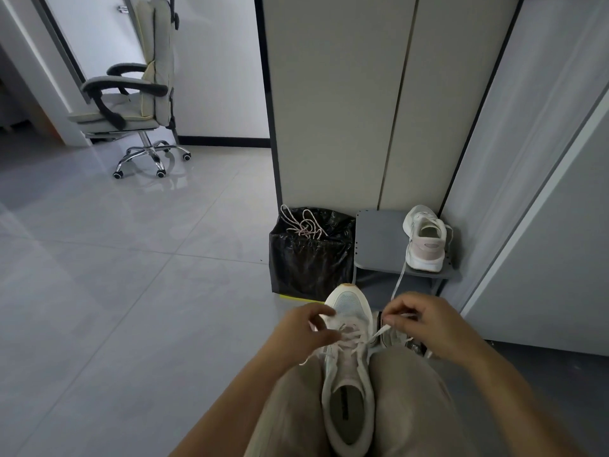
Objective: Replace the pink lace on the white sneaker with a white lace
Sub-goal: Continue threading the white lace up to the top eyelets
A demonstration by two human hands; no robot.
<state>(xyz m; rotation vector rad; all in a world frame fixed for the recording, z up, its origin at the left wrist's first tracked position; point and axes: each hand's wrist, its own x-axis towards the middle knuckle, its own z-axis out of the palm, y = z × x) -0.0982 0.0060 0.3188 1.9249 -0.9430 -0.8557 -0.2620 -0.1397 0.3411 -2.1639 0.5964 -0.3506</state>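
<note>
A: Where's the sneaker [347, 367]?
B: Wedged between the person's thighs, toe pointing away, opening toward the camera. A white lace [379, 333] is threaded across the upper eyelets.

A: Right hand [425, 321]?
B: Just right of the toe. Thumb and forefinger pinch a strand of the white lace, and the other fingers are curled.

A: Left hand [306, 328]?
B: On the sneaker's left side, at the lacing. Thumb and fingers are curled in toward each other. It's blurry, so I can't tell if it holds the lace or just the shoe edge.

A: Pink lace [304, 224]?
B: Off the shoe, lying in a loose tangle on top of a black bin bag [309, 265], beyond the toe.

A: Other stuff?
B: A second sneaker [426, 240] sits on a low grey stool [379, 239] just beside the bag, heel toward the camera. A pale strand hangs from the stool's front edge down behind the right hand; I can't tell which shoe it belongs to. There's a cabinet [346, 110] behind and an office chair [131, 90] far left on the tiled floor [131, 275].
</note>
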